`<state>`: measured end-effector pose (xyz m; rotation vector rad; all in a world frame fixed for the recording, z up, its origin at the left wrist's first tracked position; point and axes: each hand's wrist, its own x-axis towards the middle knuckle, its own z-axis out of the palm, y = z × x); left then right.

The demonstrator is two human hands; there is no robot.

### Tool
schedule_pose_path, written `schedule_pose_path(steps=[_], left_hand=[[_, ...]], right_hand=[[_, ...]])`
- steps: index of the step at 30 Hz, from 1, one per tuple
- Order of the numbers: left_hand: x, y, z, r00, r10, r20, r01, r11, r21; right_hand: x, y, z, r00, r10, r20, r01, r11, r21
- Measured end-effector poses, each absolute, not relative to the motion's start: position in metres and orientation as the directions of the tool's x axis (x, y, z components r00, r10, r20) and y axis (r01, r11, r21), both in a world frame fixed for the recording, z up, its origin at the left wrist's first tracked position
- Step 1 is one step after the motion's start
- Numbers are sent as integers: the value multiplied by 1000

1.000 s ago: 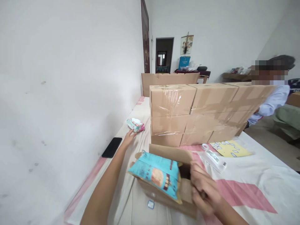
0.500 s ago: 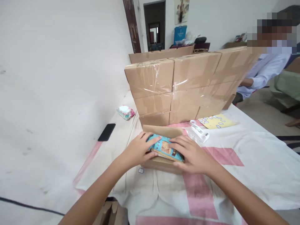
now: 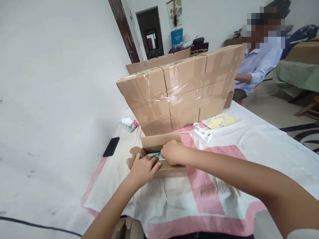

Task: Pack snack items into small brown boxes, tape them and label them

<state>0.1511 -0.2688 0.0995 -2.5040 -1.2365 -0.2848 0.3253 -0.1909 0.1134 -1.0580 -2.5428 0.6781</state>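
Note:
A blue printed packet (image 3: 157, 155) lies down inside an open cardboard box (image 3: 171, 173), mostly covered by my hands. My left hand (image 3: 144, 168) reaches over the box's left part, thumb apart and fingers bent inward onto the packet's left end. My right hand (image 3: 171, 152) is closed, with curled fingers pressed down on the packet inside the box; its fingertips are hidden. The box's back flap stands up behind my hands, and its left end flaps spread outward.
Taped cardboard boxes (image 3: 183, 94) form a wall behind. A black phone (image 3: 111, 147) and wipes pack (image 3: 129, 124) lie left. A white tool (image 3: 202, 134) and yellow sheet (image 3: 219, 121) lie right. A person (image 3: 261, 63) sits beyond. Another carton (image 3: 129, 229) stands below the table edge.
The packet has gone from between both hands at the box's top to deeper inside. My right hand has closed and moved left; my left hand has shifted left and down. The view has turned.

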Motion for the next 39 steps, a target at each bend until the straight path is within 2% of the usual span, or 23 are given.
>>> schedule_pose_path(steps=[2,3,5,6,7,10,11,12,13,15,16,18,21,24,26,28,29,31,33,35,36,38,39], left_hand=[[145,-269,96,581,715,387,811,-547,-207],[141,-272,93,576,673,464,811,-543,-217],[133,-282,82,587,505,633,777,-570,-265],[130,-290,74,599,399,694,745,-595,-302],[126,-298,66,622,316,716,706,-621,-340],[120,-321,44,610,243,755,709,-592,-383],[119,-325,39,510,285,812,789,-531,-309],[118,-327,35,346,358,867,873,-462,-157],[118,-327,33,124,455,882,919,-389,71],[117,-320,30,-246,698,672,787,-260,559],[117,-314,29,-295,808,510,664,-211,717],[119,-300,28,-259,919,297,495,-137,858],[125,-280,27,-275,922,272,449,-126,884],[128,-266,26,-276,911,305,470,-150,870],[127,-261,24,-230,927,296,523,-139,841],[125,-258,26,-172,916,362,647,-172,743],[125,-256,28,-116,892,436,734,-219,642],[126,-254,37,168,822,544,849,-401,344],[131,-253,49,509,723,467,795,-603,66],[138,-252,59,686,645,336,700,-711,-63],[141,-252,63,710,632,311,686,-720,-105],[146,-251,65,711,620,333,693,-697,-182],[148,-251,64,714,605,352,690,-691,-214]], right_hand=[[355,-195,120,-688,699,197,543,675,-500],[373,-201,119,-619,711,334,501,685,-529],[406,-217,110,-290,740,607,399,670,-626],[419,-226,102,-128,741,659,355,655,-668],[429,-234,93,-83,734,674,310,662,-683],[440,-252,72,-414,675,611,260,731,-631],[439,-254,68,-539,630,559,255,755,-604],[436,-254,67,-625,591,511,250,771,-586],[432,-252,65,-672,566,478,241,777,-582],[424,-245,62,-664,578,474,216,755,-619],[419,-240,58,-592,631,502,216,724,-656],[410,-231,49,-325,786,527,209,603,-770],[402,-220,35,21,908,419,48,418,-907],[410,-219,35,-20,850,527,18,527,-849],[421,-225,43,-219,755,618,125,650,-749],[431,-233,53,-393,696,602,212,705,-677],[436,-237,58,-431,688,583,237,710,-663],[446,-239,65,-503,670,546,239,715,-657],[462,-230,68,-512,677,528,232,702,-674],[488,-208,66,-332,793,510,322,604,-729],[503,-194,65,-167,875,455,403,482,-778],[534,-160,63,94,978,188,543,108,-833],[547,-144,62,120,993,-7,578,-75,-812]])
